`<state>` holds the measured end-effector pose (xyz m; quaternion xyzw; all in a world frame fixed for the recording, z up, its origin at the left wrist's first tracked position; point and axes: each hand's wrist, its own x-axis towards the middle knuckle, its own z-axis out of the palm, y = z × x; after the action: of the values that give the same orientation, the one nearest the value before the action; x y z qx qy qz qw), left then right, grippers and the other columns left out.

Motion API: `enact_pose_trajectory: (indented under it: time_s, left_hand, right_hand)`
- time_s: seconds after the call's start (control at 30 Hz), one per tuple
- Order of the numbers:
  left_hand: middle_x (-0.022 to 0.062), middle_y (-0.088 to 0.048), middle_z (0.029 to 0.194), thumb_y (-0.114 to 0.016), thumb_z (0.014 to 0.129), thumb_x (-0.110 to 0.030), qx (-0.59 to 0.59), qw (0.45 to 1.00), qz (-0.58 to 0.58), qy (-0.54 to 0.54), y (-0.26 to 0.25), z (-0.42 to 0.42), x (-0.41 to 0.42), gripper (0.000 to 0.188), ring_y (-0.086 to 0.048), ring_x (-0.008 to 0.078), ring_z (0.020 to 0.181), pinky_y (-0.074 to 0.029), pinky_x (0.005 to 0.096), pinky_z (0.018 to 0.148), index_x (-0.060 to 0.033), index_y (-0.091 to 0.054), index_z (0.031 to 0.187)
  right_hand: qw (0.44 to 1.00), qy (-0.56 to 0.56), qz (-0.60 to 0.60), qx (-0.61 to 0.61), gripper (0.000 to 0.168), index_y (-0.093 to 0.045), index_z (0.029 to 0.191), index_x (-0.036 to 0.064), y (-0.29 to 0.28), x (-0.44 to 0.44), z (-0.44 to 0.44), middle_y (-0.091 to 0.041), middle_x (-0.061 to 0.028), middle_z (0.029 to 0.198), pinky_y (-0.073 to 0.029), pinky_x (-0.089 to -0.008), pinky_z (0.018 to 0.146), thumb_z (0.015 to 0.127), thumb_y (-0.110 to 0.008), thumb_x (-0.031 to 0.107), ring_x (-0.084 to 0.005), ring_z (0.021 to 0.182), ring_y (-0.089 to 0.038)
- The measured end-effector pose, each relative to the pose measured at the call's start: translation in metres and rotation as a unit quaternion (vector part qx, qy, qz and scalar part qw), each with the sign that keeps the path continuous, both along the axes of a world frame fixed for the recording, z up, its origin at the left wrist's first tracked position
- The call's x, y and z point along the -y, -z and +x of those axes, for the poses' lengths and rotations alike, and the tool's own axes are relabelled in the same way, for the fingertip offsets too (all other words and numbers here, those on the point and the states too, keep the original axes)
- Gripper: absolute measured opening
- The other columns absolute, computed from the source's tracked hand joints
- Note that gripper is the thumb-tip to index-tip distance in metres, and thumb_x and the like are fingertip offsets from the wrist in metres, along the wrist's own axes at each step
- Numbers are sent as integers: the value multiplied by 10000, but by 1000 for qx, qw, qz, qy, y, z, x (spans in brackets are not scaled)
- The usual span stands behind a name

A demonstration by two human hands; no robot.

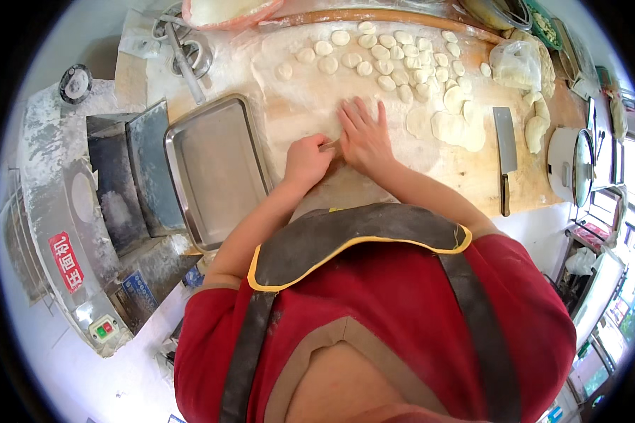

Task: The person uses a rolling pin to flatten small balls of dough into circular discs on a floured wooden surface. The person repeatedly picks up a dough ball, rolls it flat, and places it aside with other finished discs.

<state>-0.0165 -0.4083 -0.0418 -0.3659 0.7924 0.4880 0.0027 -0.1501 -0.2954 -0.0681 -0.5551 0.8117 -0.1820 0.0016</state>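
Observation:
My left hand (309, 158) has its fingers curled around the end of something thin and dark at the table's near side; what it is cannot be made out. Against it, my right hand (364, 138) lies with fingers spread on the floured wooden worktop (301, 111). Beyond my hands, many small flattened dough pieces (383, 67) are scattered. To the right of my right hand lie larger flat dough sheets (457, 129). An empty rectangular metal tray (219, 172) rests left of my left hand.
A cleaver (505, 140) lies at right, near a dough strip (536, 129) and a white lidded electric pot (561, 164). A long wooden rolling pin (370, 16) spans the far edge. A floury dough-pressing machine (66, 174) stands at left. Bagged dough (516, 66) sits at far right.

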Motion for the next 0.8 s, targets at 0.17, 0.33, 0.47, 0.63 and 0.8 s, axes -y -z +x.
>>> enact_pose_trajectory:
  time_s: [0.17, 0.33, 0.47, 0.63, 0.8]
  left_hand:
    - [162, -712, 811, -647, 873, -126, -27, 989, -136, 58, 18, -11, 17, 182, -676, 286, 713, -517, 381, 683, -27, -716, 1010]
    - [172, -720, 838, -657, 879, -142, -47, 991, 69, -101, 31, 14, 7, 185, -682, 297, 733, -526, 377, 707, -36, -728, 1013]
    - [141, -737, 849, -675, 892, -170, -1, 999, -4, -33, 20, 11, 3, 186, -689, 262, 737, -530, 363, 712, -20, -723, 991]
    - [138, -744, 896, -666, 880, -163, 68, 991, -99, 60, -3, -2, 18, 180, -700, 250, 806, -527, 384, 718, 0, -695, 949]
    - [48, -713, 960, -626, 971, -134, -52, 963, 262, -18, 22, -7, 48, 152, -686, 149, 891, -518, 313, 701, -50, -646, 1096]
  right_hand:
    - [1000, 8, 7, -29, 459, -554, 1392, 59, -1, 36, -5, -515, -115, 1501, -214, -653, 1186, 953, -531, 192, -329, 1457, -398]
    - [999, -23, 11, 41, 452, -576, 1352, 45, -3, -63, 15, -518, -114, 1489, -227, -688, 1162, 924, -545, 188, -334, 1443, -409]
    - [1000, 6, 14, -12, 431, -587, 1356, 62, -1, -3, 6, -529, -96, 1490, -234, -653, 1178, 944, -550, 185, -322, 1445, -411]
    - [1000, 3, -4, -15, 448, -570, 1373, 68, -2, 12, 3, -500, -97, 1509, -222, -655, 1181, 954, -548, 226, -329, 1446, -401]
    - [998, -20, 13, 49, 457, -563, 1378, 72, -1, -81, 24, -496, -106, 1498, -199, -658, 1192, 960, -574, 256, -325, 1442, -399]
